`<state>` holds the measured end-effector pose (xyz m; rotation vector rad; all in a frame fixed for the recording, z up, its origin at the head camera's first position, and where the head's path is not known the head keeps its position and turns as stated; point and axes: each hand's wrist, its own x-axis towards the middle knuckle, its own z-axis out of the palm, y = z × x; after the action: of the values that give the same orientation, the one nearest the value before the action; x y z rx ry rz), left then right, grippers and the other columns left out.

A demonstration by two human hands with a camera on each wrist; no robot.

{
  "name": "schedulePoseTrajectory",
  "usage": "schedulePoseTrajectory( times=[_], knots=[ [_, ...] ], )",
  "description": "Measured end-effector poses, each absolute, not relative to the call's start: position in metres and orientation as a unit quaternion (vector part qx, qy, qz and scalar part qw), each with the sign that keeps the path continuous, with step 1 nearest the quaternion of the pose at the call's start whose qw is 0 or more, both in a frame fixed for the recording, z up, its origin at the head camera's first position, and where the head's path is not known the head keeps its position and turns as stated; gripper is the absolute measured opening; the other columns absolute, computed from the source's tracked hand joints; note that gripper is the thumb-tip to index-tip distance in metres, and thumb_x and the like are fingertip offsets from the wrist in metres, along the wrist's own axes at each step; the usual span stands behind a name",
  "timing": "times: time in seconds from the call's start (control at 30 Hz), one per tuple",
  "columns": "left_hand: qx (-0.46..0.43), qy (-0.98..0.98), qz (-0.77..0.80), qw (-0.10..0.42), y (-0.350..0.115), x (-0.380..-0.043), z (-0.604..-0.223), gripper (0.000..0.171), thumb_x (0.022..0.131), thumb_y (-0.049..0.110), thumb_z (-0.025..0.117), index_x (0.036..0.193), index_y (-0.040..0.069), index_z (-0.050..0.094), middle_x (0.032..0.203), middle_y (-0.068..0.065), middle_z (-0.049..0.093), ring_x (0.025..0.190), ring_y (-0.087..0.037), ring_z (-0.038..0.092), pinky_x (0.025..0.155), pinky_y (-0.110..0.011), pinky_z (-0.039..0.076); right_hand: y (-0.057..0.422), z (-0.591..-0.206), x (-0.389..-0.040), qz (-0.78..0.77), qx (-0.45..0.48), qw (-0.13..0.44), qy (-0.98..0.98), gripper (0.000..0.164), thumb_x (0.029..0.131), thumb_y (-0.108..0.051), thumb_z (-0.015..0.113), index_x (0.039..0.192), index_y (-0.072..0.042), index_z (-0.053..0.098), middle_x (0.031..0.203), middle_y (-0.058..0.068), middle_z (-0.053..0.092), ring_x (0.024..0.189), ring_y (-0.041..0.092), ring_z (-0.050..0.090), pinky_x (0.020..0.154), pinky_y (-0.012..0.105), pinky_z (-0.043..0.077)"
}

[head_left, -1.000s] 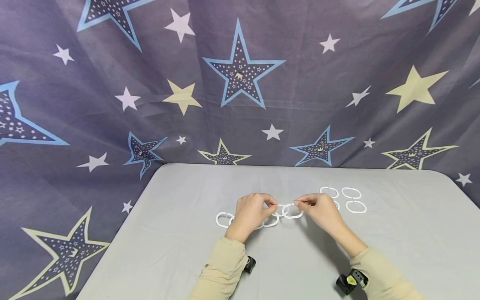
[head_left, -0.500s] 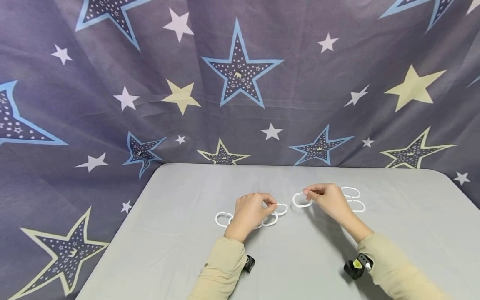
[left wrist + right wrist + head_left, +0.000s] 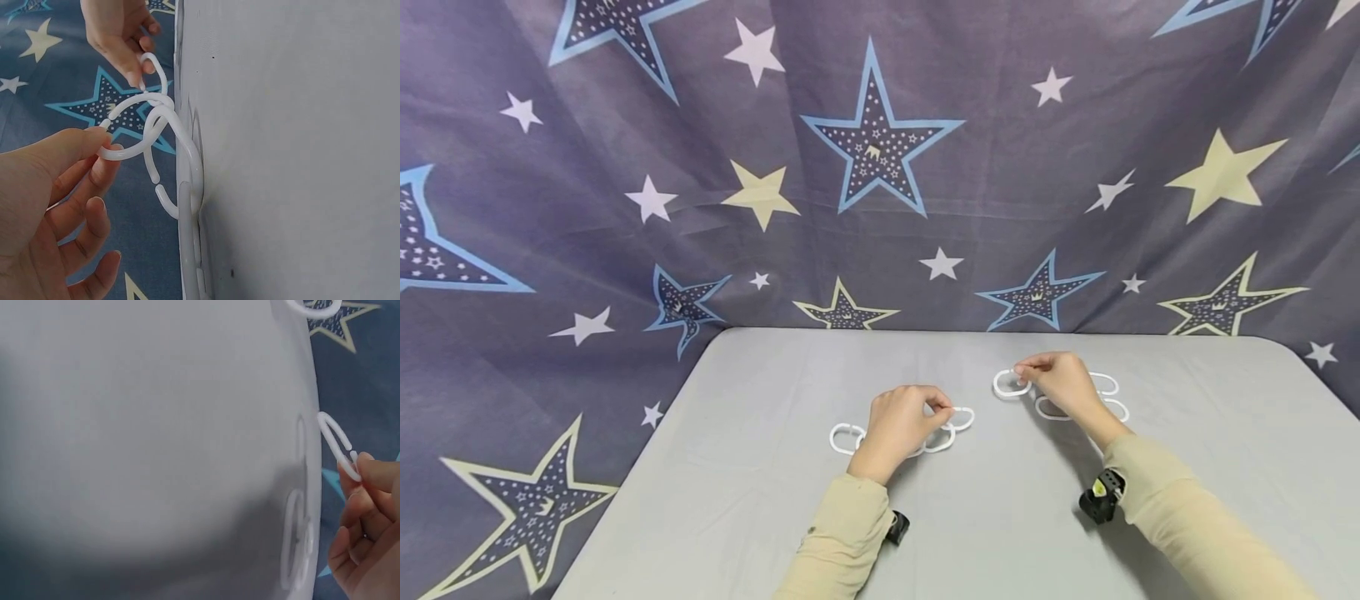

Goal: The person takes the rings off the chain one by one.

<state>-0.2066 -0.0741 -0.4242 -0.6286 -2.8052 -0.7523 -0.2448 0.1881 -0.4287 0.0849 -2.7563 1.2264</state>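
My left hand point(image 3: 901, 429) pinches a white oval plastic chain link point(image 3: 122, 154) between thumb and fingertips, its other fingers loosely bent. That link belongs to a short chain point(image 3: 973, 417) of interlocked links, partly hidden behind the hand and trailing left across the table. Up and to the right, my right hand point(image 3: 1063, 385) holds a single link point(image 3: 1009, 396) by its right end, raised above its shadow. In the right wrist view this held link point(image 3: 334, 447) shows a small gap in its side near the fingertips. A stretch of table separates it from the chain in the head view.
Several loose white links lie at the right, among them one link point(image 3: 1052, 418) below the right hand and another point(image 3: 1116, 383) beyond it, partly covered. The grey table point(image 3: 737, 500) ends at a star-patterned curtain point(image 3: 880, 283). A small black camera point(image 3: 897, 527) sits at the left wrist.
My right hand has drawn its link away from the chain's right end, where they overlapped, and carried it up and right. The left hand keeps its place and its pinch.
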Motion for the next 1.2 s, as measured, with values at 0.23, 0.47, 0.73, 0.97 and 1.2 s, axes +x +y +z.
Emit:
schedulePoseTrajectory(
  times=[0.23, 0.47, 0.73, 0.97, 1.2],
  knots=[
    [-0.212, -0.939, -0.255, 0.087, -0.074, -0.206, -0.424, 0.006, 0.088, 0.036, 0.074, 0.09, 0.031, 0.078, 0.082, 0.024, 0.068, 0.076, -0.008, 0.063, 0.069, -0.03, 0.047, 0.187, -0.437, -0.256, 0.391, 0.012, 0.055, -0.919, 0.02, 0.093, -0.018, 0.068, 0.097, -0.001, 0.077, 0.075, 0.004, 0.074, 0.065, 0.011, 0.057, 0.065, 0.031, 0.042],
    [-0.214, -0.939, -0.254, 0.093, -0.075, -0.206, -0.423, 0.005, 0.088, 0.035, 0.074, 0.089, 0.031, 0.077, 0.081, 0.024, 0.067, 0.075, -0.007, 0.063, 0.068, -0.03, 0.047, 0.187, -0.441, -0.26, 0.366, 0.003, 0.045, -0.93, 0.019, 0.093, -0.02, 0.068, 0.097, -0.003, 0.077, 0.077, 0.004, 0.073, 0.063, 0.014, 0.054, 0.061, 0.033, 0.041],
    [-0.215, -0.939, -0.251, 0.096, -0.075, -0.205, -0.423, 0.008, 0.089, 0.036, 0.073, 0.09, 0.03, 0.078, 0.081, 0.023, 0.068, 0.075, -0.008, 0.064, 0.068, -0.03, 0.047, 0.189, -0.444, -0.263, 0.336, -0.006, 0.042, -0.941, 0.021, 0.092, -0.024, 0.069, 0.098, -0.006, 0.078, 0.092, 0.01, 0.074, 0.069, 0.02, 0.056, 0.063, 0.036, 0.043],
    [-0.213, -0.939, -0.253, 0.093, -0.075, -0.205, -0.423, 0.006, 0.089, 0.034, 0.073, 0.09, 0.03, 0.077, 0.081, 0.023, 0.067, 0.074, -0.007, 0.063, 0.069, -0.031, 0.047, 0.189, -0.445, -0.264, 0.318, -0.026, 0.028, -0.947, 0.022, 0.091, -0.026, 0.069, 0.1, -0.008, 0.079, 0.097, 0.011, 0.074, 0.077, 0.025, 0.061, 0.065, 0.039, 0.045],
    [-0.211, -0.94, -0.252, 0.095, -0.075, -0.206, -0.423, 0.007, 0.09, 0.036, 0.073, 0.09, 0.03, 0.077, 0.081, 0.023, 0.067, 0.074, -0.007, 0.063, 0.068, -0.031, 0.047, 0.188, -0.445, -0.265, 0.314, -0.023, 0.028, -0.949, 0.021, 0.091, -0.026, 0.069, 0.1, -0.009, 0.079, 0.101, 0.012, 0.074, 0.082, 0.027, 0.063, 0.068, 0.041, 0.046]
  ],
)
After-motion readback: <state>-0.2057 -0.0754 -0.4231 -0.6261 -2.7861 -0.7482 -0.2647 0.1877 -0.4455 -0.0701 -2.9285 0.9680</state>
